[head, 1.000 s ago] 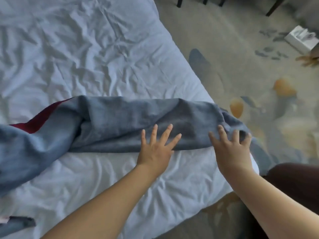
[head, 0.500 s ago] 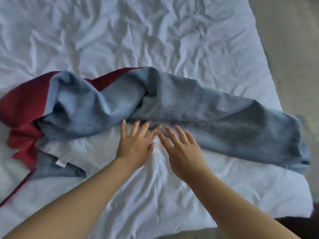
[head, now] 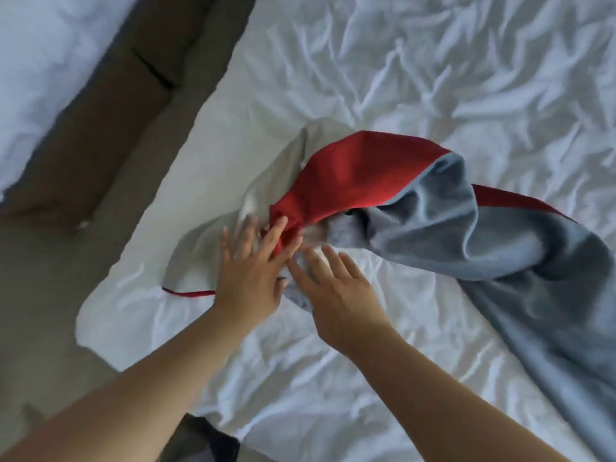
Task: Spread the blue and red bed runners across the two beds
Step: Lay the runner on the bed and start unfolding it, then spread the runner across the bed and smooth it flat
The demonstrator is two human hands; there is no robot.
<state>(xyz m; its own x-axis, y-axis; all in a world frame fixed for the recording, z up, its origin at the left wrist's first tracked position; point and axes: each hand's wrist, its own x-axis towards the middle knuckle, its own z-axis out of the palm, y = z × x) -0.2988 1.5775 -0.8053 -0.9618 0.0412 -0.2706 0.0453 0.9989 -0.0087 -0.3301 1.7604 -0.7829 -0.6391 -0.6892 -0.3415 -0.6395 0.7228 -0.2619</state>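
A blue and red bed runner [head: 433, 228] lies bunched and twisted across the white bed [head: 433, 78]. Its red part [head: 350, 175] arches up near the bed's left edge, and the blue part trails off to the lower right. A pale grey underside [head: 206, 255] of the cloth lies flat by the left edge. My left hand [head: 250, 271] reaches the low end of the red fold with straight, spread fingers. My right hand [head: 336, 291] lies just beside it, fingers straight, touching the cloth's near edge. Both hands are blurred by motion.
A second white bed [head: 43, 61] shows at the upper left. A brown gap of floor and bed base [head: 110, 135] runs between the two beds. The near bed's left corner [head: 96, 328] hangs over the floor.
The view has swung left along the bed. Both hands have moved from the blue middle of the runner to its red end near the left edge.
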